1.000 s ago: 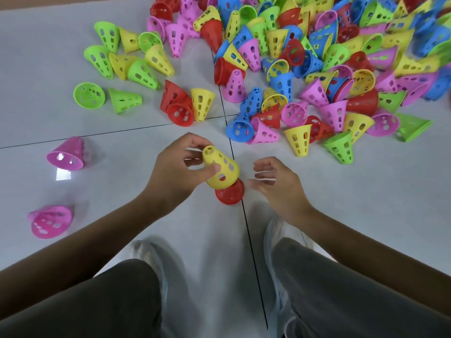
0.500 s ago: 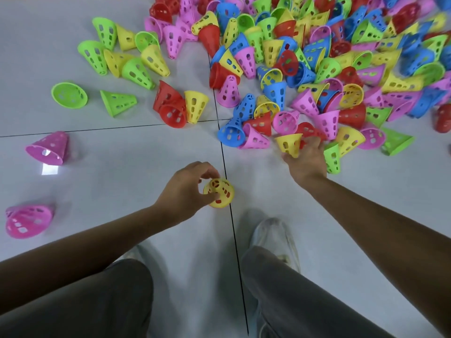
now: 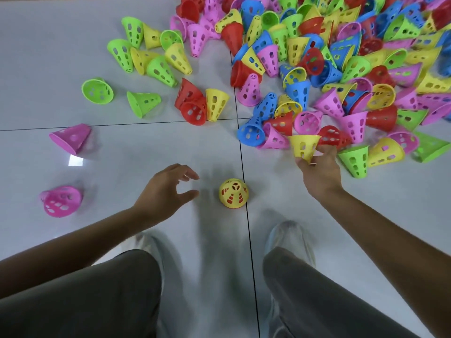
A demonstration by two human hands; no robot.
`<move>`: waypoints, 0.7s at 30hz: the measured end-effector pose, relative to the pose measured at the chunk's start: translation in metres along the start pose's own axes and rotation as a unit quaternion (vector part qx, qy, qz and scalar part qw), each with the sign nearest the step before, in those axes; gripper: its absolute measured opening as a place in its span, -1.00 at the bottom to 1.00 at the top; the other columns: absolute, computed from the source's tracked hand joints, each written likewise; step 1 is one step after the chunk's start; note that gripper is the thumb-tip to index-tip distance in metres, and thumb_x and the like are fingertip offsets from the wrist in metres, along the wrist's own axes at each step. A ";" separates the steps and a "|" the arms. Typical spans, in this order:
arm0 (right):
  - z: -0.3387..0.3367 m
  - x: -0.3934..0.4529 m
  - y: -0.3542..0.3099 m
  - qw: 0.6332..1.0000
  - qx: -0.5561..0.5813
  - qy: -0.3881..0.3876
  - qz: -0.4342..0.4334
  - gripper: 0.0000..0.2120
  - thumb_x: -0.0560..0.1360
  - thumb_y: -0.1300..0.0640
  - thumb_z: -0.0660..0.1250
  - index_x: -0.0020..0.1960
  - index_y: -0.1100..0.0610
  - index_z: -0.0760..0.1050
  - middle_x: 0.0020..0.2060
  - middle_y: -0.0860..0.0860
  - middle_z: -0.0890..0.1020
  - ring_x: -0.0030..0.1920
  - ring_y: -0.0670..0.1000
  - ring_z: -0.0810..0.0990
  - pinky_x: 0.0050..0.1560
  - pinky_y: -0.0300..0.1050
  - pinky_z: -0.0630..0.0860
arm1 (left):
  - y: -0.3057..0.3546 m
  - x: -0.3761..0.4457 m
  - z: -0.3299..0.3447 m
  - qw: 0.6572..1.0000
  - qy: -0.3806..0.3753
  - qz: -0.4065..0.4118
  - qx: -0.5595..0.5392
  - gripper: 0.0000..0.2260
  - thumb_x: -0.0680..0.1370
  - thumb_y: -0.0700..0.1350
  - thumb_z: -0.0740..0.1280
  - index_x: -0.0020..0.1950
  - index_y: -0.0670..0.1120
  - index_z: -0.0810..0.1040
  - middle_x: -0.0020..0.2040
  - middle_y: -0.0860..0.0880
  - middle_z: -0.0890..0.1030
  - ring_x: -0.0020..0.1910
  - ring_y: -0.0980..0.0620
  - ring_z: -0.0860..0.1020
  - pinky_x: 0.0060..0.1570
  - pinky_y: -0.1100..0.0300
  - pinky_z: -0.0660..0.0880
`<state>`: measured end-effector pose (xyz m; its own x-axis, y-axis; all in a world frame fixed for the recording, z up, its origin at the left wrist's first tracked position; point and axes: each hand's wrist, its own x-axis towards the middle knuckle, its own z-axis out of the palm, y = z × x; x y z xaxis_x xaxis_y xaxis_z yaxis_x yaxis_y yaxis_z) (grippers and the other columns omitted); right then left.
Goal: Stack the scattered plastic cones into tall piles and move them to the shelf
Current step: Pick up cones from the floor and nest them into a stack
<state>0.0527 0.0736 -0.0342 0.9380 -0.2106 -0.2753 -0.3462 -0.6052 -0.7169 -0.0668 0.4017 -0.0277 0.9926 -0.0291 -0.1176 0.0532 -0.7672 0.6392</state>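
On white tiled floor (image 3: 146,152) (dark grout) | cone heap (image 3: 341,57) | stack (image 3: 233,196) upright

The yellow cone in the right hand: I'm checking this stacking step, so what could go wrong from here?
1. The right hand pinches the yellow cone only near its narrow end, wide mouth up; it may slip, and it must be flipped to fit the stack.
2. The stack, yellow over red, stands free; the open left hand is apart from it, so a careless placement could topple it.
3. The hand sits at the pile's edge; withdrawing could scatter neighbouring cones.
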 end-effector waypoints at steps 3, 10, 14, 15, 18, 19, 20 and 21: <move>-0.002 -0.029 -0.010 0.997 0.010 -0.035 -0.062 -0.60 0.59 0.08 0.33 0.38 0.08 0.33 0.04 0.07 0.59 -0.04 0.06 0.56 -0.10 -0.16 0.35 | -0.010 -0.009 -0.016 1.000 0.011 -0.024 0.005 -0.81 0.49 -0.02 0.50 0.06 0.08 0.59 0.01 0.16 0.60 0.02 0.16 0.59 0.05 0.14 0.58; -0.006 -0.084 -0.029 0.955 -0.064 -0.121 -0.264 -0.57 0.61 0.21 0.27 0.46 0.00 0.40 0.13 0.01 0.44 0.01 -0.13 0.46 0.15 -0.25 0.38 | -0.040 -0.041 -0.054 0.989 0.057 -0.058 0.120 -0.83 0.55 -0.04 0.43 0.12 0.00 0.59 0.10 0.02 0.63 0.11 0.00 0.57 0.15 0.03 0.51; 0.001 -0.096 -0.036 0.934 -0.138 -0.190 -0.270 -0.56 0.61 0.20 0.27 0.45 -0.08 0.41 0.19 -0.05 0.36 0.00 -0.08 0.49 0.09 -0.18 0.41 | -0.071 -0.053 -0.069 0.974 0.101 -0.107 0.170 -0.80 0.55 -0.02 0.41 0.14 -0.01 0.57 0.19 -0.03 0.62 0.26 -0.10 0.51 0.35 -0.10 0.37; 0.005 -0.097 -0.038 0.930 -0.150 -0.210 -0.262 -0.57 0.61 0.18 0.27 0.45 -0.08 0.41 0.20 -0.06 0.35 0.02 -0.05 0.50 0.09 -0.14 0.42 | -0.079 -0.055 -0.072 0.969 0.112 -0.112 0.188 -0.78 0.54 -0.02 0.42 0.16 -0.01 0.56 0.22 -0.03 0.60 0.30 -0.11 0.48 0.39 -0.11 0.30; 0.020 -0.102 -0.045 0.923 -0.178 -0.228 -0.255 -0.60 0.60 0.11 0.29 0.43 -0.03 0.41 0.21 -0.05 0.35 0.03 0.04 0.55 0.09 -0.04 0.49 | -0.095 -0.058 -0.084 0.950 0.147 -0.126 0.245 -0.64 0.50 0.01 0.46 0.25 -0.02 0.51 0.32 -0.06 0.53 0.37 -0.13 0.40 0.40 -0.10 0.21; 0.025 -0.102 -0.048 0.921 -0.187 -0.224 -0.260 -0.61 0.60 0.09 0.29 0.42 -0.02 0.41 0.22 -0.04 0.36 0.01 0.06 0.57 0.08 -0.02 0.51 | -0.100 -0.059 -0.088 0.942 0.161 -0.145 0.254 -0.58 0.49 0.03 0.48 0.29 -0.02 0.48 0.35 -0.07 0.50 0.38 -0.15 0.38 0.39 -0.11 0.21; 0.030 -0.102 -0.050 0.919 -0.193 -0.222 -0.261 -0.61 0.59 0.07 0.30 0.41 -0.02 0.41 0.22 -0.03 0.36 -0.02 0.07 0.58 0.07 0.00 0.52 | -0.105 -0.061 -0.092 0.935 0.175 -0.173 0.256 -0.51 0.47 0.07 0.49 0.33 -0.02 0.45 0.37 -0.08 0.46 0.39 -0.17 0.35 0.38 -0.14 0.21; 0.034 -0.102 -0.051 0.919 -0.194 -0.225 -0.259 -0.61 0.59 0.06 0.31 0.40 -0.02 0.41 0.22 -0.04 0.37 -0.03 0.08 0.58 0.07 0.01 0.52 | -0.111 -0.064 -0.094 0.928 0.186 -0.205 0.251 -0.45 0.45 0.11 0.49 0.36 -0.01 0.41 0.39 -0.10 0.44 0.39 -0.19 0.34 0.37 -0.16 0.22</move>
<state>-0.0259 0.1525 0.0084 0.8441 0.4686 -0.2606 0.2588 -0.7818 -0.5673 -0.1257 0.5487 -0.0194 0.8740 0.4825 0.0570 0.4699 -0.8693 0.1536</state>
